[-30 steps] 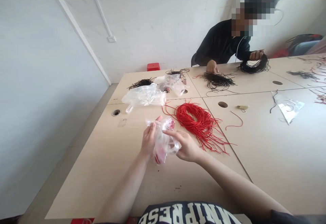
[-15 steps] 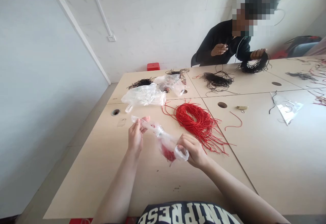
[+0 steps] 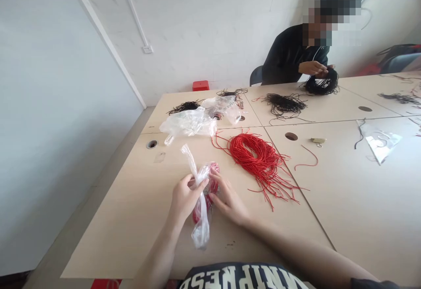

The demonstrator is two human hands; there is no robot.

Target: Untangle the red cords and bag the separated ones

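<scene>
desktop (image 3: 131,219): plastic bag (image 3: 200,232) in left hand (image 3: 187,199), right hand (image 3: 228,203) just beside | cord hank (image 3: 255,159) right of both | other plastic bags (image 3: 188,122) behind | seated person (image 3: 292,54) beyond desktop

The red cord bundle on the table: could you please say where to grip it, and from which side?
Grip the coiled middle of the red cord from its left side; the loose ends fan out lower right and may slip.
</scene>
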